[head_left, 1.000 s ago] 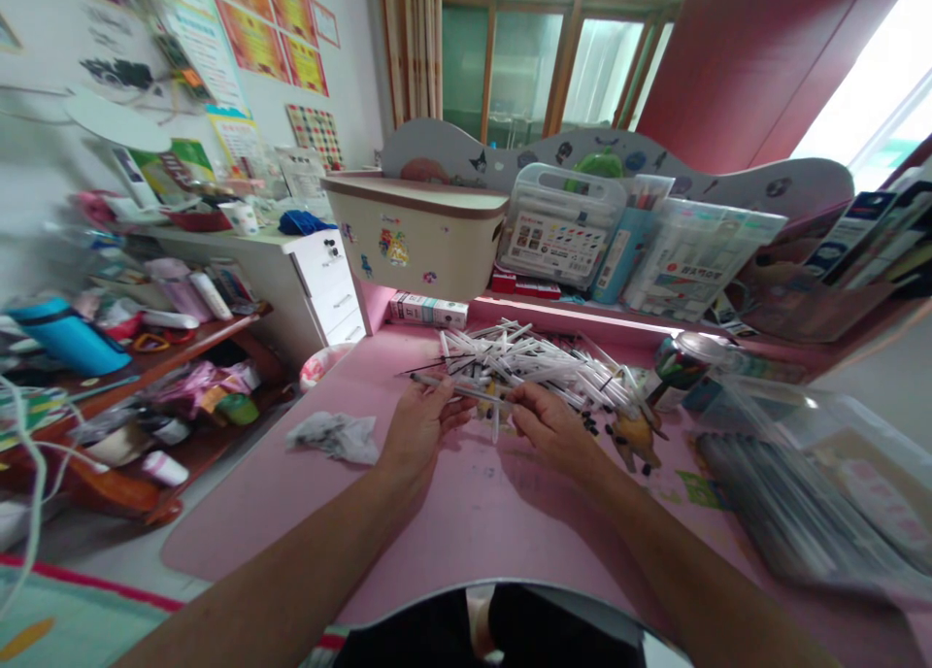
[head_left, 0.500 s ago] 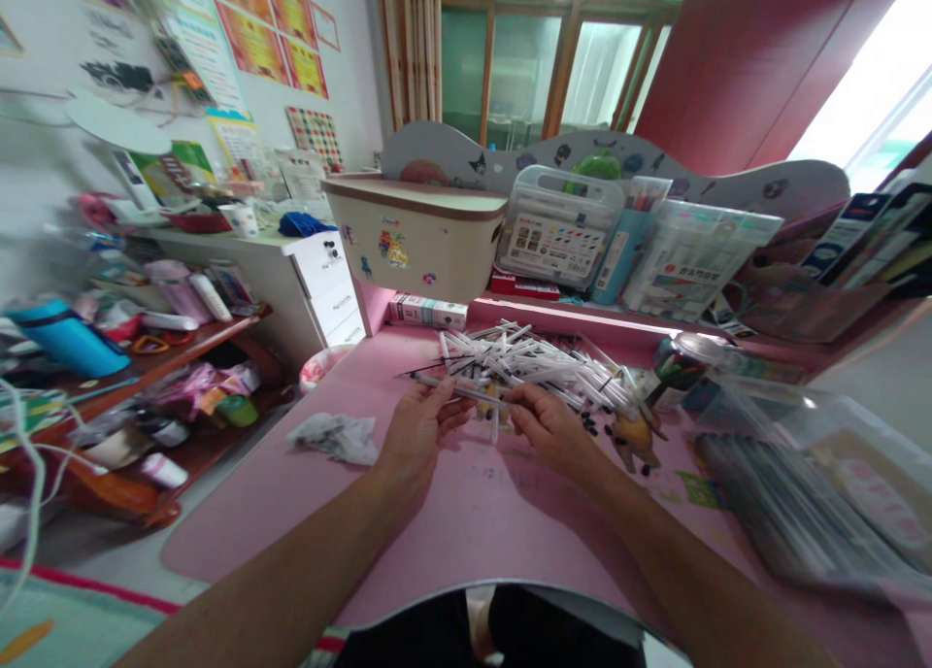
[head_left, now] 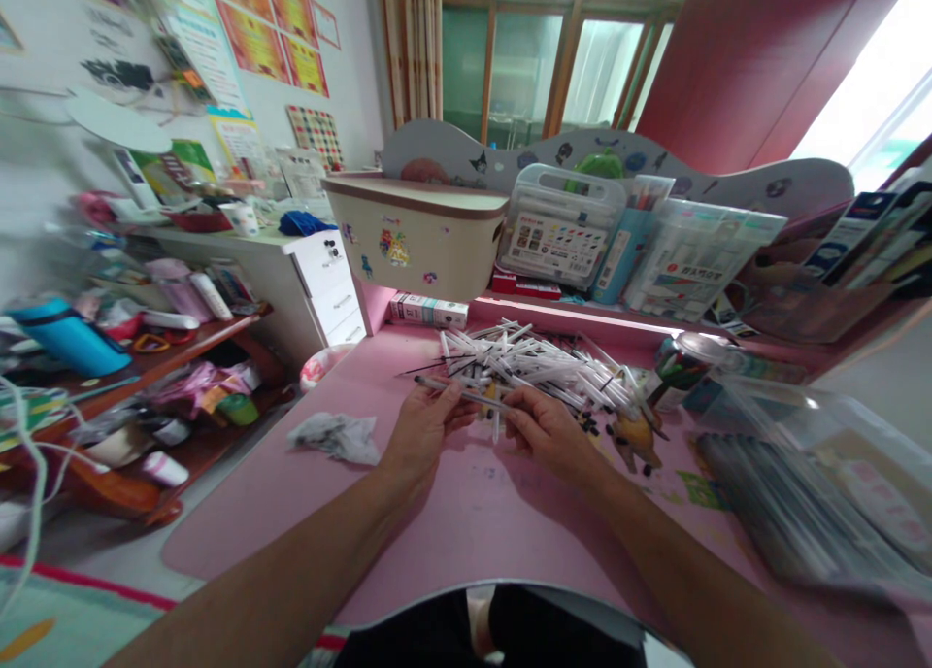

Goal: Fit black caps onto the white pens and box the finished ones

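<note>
Both hands meet over the pink desk (head_left: pixel 466 522), around one slim pen (head_left: pixel 473 396) with a clear barrel and a dark left end. My left hand (head_left: pixel 426 430) is closed on its left part, thumb on top. At the right end, the fingertips of my right hand (head_left: pixel 543 423) pinch it. Just behind lies a loose pile of white pen barrels (head_left: pixel 539 357). Thin black rods (head_left: pixel 437 365) stick out at the pile's left. Small black caps (head_left: pixel 588 423) are scattered right of my right hand, beside a brown-yellow figurine (head_left: pixel 635 440).
A crumpled white tissue (head_left: pixel 335 438) lies left of my left hand. At the right stands a clear plastic box (head_left: pixel 772 406) with rows of grey pens (head_left: pixel 772 498). A metal can (head_left: pixel 688 357) is behind it. A cream bin (head_left: pixel 415 246) and marker cases (head_left: pixel 564 226) line the shelf.
The pen has shifted slightly in my hands, its dark left end now a little lower and thicker-looking. My right fingers have curled in slightly. The pile looks the same.
</note>
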A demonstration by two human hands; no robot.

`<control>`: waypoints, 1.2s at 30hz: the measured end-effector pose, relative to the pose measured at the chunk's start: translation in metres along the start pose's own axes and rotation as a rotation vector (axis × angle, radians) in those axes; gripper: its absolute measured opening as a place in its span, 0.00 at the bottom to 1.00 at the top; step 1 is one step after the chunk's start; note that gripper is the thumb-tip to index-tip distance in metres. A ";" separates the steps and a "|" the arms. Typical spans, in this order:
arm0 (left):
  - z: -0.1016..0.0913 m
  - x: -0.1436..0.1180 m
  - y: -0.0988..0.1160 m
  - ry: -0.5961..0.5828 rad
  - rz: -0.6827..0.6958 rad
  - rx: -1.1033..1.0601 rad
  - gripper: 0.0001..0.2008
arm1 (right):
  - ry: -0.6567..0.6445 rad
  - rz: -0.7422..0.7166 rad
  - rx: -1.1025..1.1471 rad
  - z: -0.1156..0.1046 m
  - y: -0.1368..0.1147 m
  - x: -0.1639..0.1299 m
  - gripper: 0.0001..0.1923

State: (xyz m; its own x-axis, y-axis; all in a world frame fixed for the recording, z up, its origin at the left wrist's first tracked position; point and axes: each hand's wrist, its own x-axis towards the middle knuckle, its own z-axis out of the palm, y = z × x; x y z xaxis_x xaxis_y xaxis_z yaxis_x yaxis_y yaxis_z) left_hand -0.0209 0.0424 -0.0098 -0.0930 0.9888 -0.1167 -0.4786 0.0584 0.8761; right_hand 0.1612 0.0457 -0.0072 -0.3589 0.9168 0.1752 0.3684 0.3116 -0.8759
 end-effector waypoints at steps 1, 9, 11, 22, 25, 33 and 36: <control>0.000 0.000 0.000 -0.002 0.002 0.002 0.14 | -0.005 0.005 0.006 0.000 0.000 0.000 0.06; -0.001 -0.001 0.001 -0.016 0.012 0.022 0.15 | -0.078 0.050 0.102 -0.004 -0.004 0.000 0.06; 0.000 -0.002 0.001 -0.020 0.010 0.024 0.16 | -0.098 0.054 0.118 -0.005 -0.004 0.000 0.06; 0.006 -0.008 0.001 -0.071 0.047 0.069 0.15 | -0.187 0.074 0.222 -0.005 0.000 0.003 0.08; 0.012 -0.015 -0.002 -0.168 -0.008 0.135 0.14 | -0.186 -0.043 0.106 -0.008 -0.012 0.006 0.11; 0.012 -0.018 -0.007 -0.242 0.041 0.211 0.15 | -0.207 -0.065 0.062 -0.003 -0.023 0.002 0.12; 0.014 -0.016 -0.004 -0.184 0.103 0.185 0.15 | -0.238 -0.066 0.039 -0.007 -0.024 0.003 0.31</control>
State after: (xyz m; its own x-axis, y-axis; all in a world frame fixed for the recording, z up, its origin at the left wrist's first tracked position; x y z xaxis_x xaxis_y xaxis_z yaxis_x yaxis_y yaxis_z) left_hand -0.0057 0.0280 -0.0046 0.0354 0.9981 0.0499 -0.3056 -0.0367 0.9514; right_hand 0.1571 0.0428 0.0176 -0.5746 0.8087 0.1257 0.3059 0.3547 -0.8835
